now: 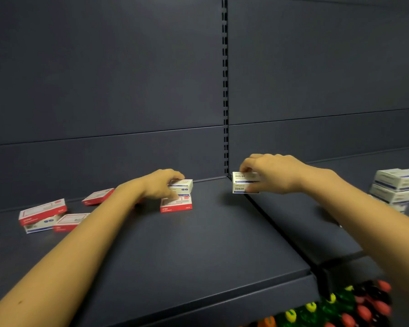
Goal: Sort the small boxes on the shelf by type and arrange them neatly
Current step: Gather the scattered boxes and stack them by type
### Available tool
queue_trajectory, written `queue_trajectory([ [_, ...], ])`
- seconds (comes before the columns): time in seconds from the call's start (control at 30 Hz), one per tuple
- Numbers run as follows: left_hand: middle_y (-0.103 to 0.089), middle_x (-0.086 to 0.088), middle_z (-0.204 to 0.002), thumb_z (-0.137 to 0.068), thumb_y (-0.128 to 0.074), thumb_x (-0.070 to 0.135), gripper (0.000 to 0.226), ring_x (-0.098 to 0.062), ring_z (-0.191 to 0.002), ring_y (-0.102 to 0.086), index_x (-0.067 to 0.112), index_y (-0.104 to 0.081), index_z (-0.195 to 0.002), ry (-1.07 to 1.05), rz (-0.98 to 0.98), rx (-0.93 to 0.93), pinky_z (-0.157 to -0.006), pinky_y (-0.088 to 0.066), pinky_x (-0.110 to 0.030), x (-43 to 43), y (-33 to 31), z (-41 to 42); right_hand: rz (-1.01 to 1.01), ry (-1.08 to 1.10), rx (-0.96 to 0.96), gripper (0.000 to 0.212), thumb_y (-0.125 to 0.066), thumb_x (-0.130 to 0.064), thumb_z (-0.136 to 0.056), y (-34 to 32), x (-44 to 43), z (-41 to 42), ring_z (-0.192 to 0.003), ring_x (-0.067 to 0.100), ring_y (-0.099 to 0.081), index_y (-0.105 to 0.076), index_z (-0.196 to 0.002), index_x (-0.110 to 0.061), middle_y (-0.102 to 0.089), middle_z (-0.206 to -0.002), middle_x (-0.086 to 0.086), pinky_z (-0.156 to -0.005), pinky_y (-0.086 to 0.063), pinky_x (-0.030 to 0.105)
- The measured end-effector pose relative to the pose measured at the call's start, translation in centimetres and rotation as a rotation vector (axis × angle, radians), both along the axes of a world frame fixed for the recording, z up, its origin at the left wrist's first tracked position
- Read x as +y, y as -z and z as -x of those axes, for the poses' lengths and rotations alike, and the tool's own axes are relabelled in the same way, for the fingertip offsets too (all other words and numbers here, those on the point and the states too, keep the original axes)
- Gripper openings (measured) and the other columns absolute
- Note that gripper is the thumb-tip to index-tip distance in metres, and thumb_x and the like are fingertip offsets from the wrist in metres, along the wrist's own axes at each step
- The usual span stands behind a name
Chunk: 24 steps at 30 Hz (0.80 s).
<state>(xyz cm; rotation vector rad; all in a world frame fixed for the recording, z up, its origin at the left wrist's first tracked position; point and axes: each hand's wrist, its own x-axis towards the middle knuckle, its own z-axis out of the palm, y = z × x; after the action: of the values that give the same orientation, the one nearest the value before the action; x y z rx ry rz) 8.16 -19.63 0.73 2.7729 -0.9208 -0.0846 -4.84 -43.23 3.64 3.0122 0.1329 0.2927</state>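
Left grip (162,185) clasps blue box (184,186); right grip (269,173) pinches stacked boxes (242,182), long axes left-right.

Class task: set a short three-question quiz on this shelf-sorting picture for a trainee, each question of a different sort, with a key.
1. True or false: the left hand grips a blue-and-white box lying on a red-and-white box.
2. How many white boxes does the right hand hold? A) one B) two, stacked C) four
3. Fill in: the stack of blue-and-white boxes that neither hand touches stands at the far ____ side of the shelf.
Key: 1 true; 2 B; 3 right.
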Motion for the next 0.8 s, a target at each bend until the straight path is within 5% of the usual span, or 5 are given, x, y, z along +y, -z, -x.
queue_trajectory([
  [0.43, -0.064, 0.003, -0.103, -0.067, -0.079, 0.030, 0.039, -0.018, -0.094, -0.060, 0.022, -0.063, -0.101, -0.033, 0.303, -0.333, -0.086, -0.050, -0.044, -6.8, -4.3, 6.4, -0.122, 0.040, -0.092, 0.038, -0.060, -0.043, -0.084, -3.1, -9.1, 5.7, -0.101, 0.016, -0.051, -0.048, -0.118, -0.030, -0.051, -0.120, -0.009, -0.074, -0.036, 0.030],
  [0.8, -0.069, 0.013, -0.086, -0.062, -0.082, 0.032, 0.037, 0.000, -0.078, -0.062, 0.025, -0.067, -0.095, 0.129, 0.447, -0.201, -0.061, -0.046, -0.007, -22.4, -5.8, 16.3, -0.148, 0.017, -0.056, 0.036, -0.063, -0.040, -0.082, -5.2, -22.7, 12.2, -0.100, 0.012, -0.053, -0.051, -0.116, -0.032, -0.056, -0.115, -0.011, -0.087, -0.047, 0.039],
])
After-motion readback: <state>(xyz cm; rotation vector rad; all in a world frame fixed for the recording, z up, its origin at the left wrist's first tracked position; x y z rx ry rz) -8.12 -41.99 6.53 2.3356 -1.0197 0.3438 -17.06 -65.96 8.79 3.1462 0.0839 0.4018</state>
